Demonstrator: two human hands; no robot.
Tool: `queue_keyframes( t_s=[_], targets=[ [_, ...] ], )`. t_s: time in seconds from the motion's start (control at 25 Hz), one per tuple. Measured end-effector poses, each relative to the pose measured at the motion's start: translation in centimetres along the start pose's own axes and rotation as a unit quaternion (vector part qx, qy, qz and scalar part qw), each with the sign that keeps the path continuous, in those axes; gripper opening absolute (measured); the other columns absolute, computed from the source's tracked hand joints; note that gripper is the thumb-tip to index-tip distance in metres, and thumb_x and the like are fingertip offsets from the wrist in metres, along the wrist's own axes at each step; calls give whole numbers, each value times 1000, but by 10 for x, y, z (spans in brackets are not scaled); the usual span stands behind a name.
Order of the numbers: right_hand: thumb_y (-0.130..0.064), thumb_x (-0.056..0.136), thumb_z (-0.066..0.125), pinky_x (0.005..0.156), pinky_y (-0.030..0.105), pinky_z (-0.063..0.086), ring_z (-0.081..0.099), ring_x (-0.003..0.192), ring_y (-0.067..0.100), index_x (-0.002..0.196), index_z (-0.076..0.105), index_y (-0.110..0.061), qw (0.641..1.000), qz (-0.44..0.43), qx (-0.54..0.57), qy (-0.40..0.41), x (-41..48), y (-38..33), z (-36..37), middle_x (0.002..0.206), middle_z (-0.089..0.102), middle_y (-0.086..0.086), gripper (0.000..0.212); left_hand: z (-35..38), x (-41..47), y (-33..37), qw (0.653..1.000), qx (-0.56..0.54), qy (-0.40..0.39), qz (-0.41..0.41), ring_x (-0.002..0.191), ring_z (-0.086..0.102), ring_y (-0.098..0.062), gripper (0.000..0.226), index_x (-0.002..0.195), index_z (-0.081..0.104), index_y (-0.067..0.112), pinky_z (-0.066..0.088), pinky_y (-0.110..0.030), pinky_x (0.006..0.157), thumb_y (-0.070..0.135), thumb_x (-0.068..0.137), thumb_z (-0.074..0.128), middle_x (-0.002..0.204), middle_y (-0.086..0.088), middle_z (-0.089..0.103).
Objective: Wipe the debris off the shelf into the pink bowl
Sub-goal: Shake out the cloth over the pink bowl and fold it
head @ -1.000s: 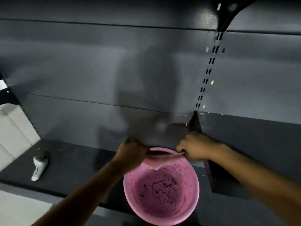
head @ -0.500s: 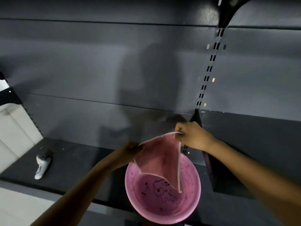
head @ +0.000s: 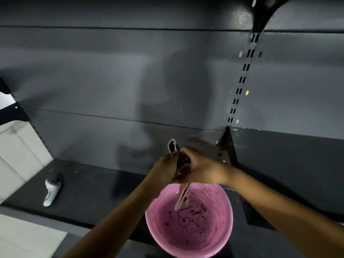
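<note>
A pink bowl (head: pixel 219 237) sits at the front of the dark shelf (head: pixel 96 190), with dark specks of debris and a line drawing on its bottom. Above the bowl, my left hand (head: pixel 165 169) and my right hand (head: pixel 202 167) are pressed together. Both are closed on a pink cloth with a white edge (head: pixel 183 197). The cloth is bunched between the palms. One loop of it sticks up above the fingers, and a narrow tail hangs down into the bowl.
A white handheld controller (head: pixel 52 190) lies on the shelf at the left. A slotted upright (head: pixel 240 86) with a black bracket stands just behind my right hand. A second shelf section (head: pixel 290 170) lies to the right. The pale floor (head: pixel 24 237) shows at the lower left.
The cloth was stretched flat between my two hands, then held hanging over the bowl. My hands have since come together and gathered it into a bunch.
</note>
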State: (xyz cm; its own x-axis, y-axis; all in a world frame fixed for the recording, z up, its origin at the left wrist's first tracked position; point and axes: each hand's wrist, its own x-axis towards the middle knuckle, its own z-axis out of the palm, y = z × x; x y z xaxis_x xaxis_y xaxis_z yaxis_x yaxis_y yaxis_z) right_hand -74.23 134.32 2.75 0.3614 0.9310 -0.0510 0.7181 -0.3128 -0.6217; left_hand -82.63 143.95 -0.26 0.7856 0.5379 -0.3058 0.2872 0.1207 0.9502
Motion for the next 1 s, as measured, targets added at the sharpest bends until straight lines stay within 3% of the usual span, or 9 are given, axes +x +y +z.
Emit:
queue_keyframes(
  t_s=[0.2,0.32,0.4,0.48,0.6,0.72,0.84,0.92,1.0],
  targets=[
    [-10,81,62,58,28,32,46,67,15,67,43,-21,991,4,-48,128,3,6,-7,64,45,-7,26,-17,6,-12,996,9,-86,7,89,67,-14,28,94,62,31,50,-28,72,46,95,39,93,11,70],
    [5,80,53,62,34,51,53,67,17,77,54,-3,978,70,160,111,2,10,-23,71,53,11,8,-28,14,-22,997,33,-35,58,84,62,-16,11,87,59,18,50,-26,72,16,94,50,90,-2,64],
    [12,83,48,53,24,57,59,60,13,78,54,-9,940,110,316,73,1,10,-31,72,54,10,22,-31,16,-28,989,18,-112,90,85,63,-21,10,92,60,-1,52,-24,78,-4,87,52,92,-15,62],
    [11,86,48,42,16,52,62,50,7,86,54,-16,904,143,391,96,1,12,-37,72,57,4,28,-31,12,-32,982,24,-163,97,100,63,-27,24,107,59,-7,50,-34,92,0,85,54,104,-19,64],
    [5,88,53,51,20,54,65,58,11,111,46,-13,864,196,430,170,0,19,-41,82,62,8,30,-25,7,-33,988,39,-95,115,94,62,-29,17,102,62,-5,50,-35,87,1,88,54,98,-20,64],
    [-8,80,70,75,38,56,62,99,25,133,27,-28,919,234,302,99,-9,25,-30,124,49,5,72,-14,0,-30,994,9,-23,109,84,58,-25,11,96,59,-5,49,-32,75,0,88,56,89,-17,60],
    [-23,70,80,109,37,39,32,136,26,146,17,-28,977,199,72,-14,-18,19,-6,149,19,4,99,-4,-6,-21,993,4,-6,116,83,60,-20,10,91,59,3,51,-22,71,-4,89,51,87,-10,62],
    [-27,70,80,111,28,31,32,137,23,146,18,-20,985,165,13,-38,-22,16,7,149,23,7,99,0,-10,-18,993,-1,0,119,83,61,-21,12,91,61,1,51,-23,73,-4,89,50,89,-14,64],
    [-24,72,76,97,28,44,51,120,21,132,40,-14,990,136,-8,-38,-24,16,11,130,49,7,71,-3,-12,-20,993,-27,-30,108,87,63,-25,13,95,63,0,51,-32,82,-2,88,52,94,-18,66]
  ],
)
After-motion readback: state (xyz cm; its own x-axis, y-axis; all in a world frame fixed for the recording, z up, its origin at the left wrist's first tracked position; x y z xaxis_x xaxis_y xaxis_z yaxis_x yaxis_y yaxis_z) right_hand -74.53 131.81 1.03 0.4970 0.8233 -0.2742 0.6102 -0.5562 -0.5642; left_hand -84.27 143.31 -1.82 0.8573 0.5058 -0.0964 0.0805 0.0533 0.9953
